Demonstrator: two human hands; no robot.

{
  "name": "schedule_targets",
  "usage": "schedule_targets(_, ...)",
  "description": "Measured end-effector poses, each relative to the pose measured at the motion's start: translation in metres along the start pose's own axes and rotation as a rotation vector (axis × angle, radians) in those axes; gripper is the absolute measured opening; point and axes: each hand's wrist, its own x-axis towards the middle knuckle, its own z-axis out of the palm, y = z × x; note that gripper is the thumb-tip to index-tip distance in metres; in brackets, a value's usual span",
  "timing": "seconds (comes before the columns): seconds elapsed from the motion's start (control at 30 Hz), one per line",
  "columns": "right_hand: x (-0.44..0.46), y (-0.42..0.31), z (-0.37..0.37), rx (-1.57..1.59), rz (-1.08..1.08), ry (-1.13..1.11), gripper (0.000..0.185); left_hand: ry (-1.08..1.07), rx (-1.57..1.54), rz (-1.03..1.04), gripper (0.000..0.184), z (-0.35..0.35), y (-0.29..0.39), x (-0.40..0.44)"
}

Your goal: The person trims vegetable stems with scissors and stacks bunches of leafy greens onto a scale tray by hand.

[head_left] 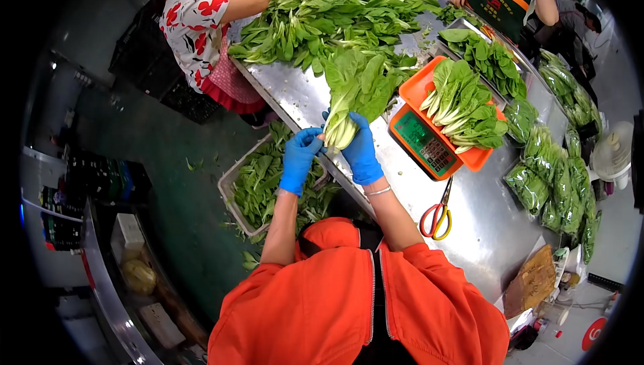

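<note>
A bunch of leafy greens with pale stems point(343, 130) is held at the table's near edge, stem ends toward me and leaves pointing away. My right hand point(362, 153), in a blue glove, is wrapped round the stems from the right. On the left, my blue-gloved left hand point(300, 160) is closed, its thumb and fingertips pinching at the side of the stem ends. What exactly lies between those fingertips is partly hidden. Just right of the bunch, an orange scale point(424, 142) bears an orange tray point(477, 158) of similar greens point(463, 107).
A large heap of greens point(329, 13) covers the far part of the metal table point(463, 231). Scissors point(437, 217) lie right of my right forearm. Bagged greens point(560, 177) line the right side. Below left stands a crate point(231, 197) of leaves. Two people work across the table.
</note>
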Motion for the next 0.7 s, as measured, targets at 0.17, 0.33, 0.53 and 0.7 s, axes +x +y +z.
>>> schedule_targets(0.17,-0.003,-0.004,0.007,-0.022,-0.094,-0.022,0.042,0.074,-0.018,0.084,0.013,-0.002,-0.008,0.003)
schedule_targets(0.33,-0.006,-0.007,0.007,-0.149,-0.141,-0.009,0.043,0.069,-0.065,0.067,0.012,-0.001,-0.007,0.005)
schedule_targets(0.53,-0.003,0.001,0.006,-0.333,-0.223,0.066,0.043,0.071,-0.057,0.082,0.009,0.002,-0.006,0.003)
schedule_targets(0.7,0.0,0.006,0.001,-0.369,-0.243,0.02,0.041,0.138,0.159,0.242,0.013,0.01,-0.008,0.0)
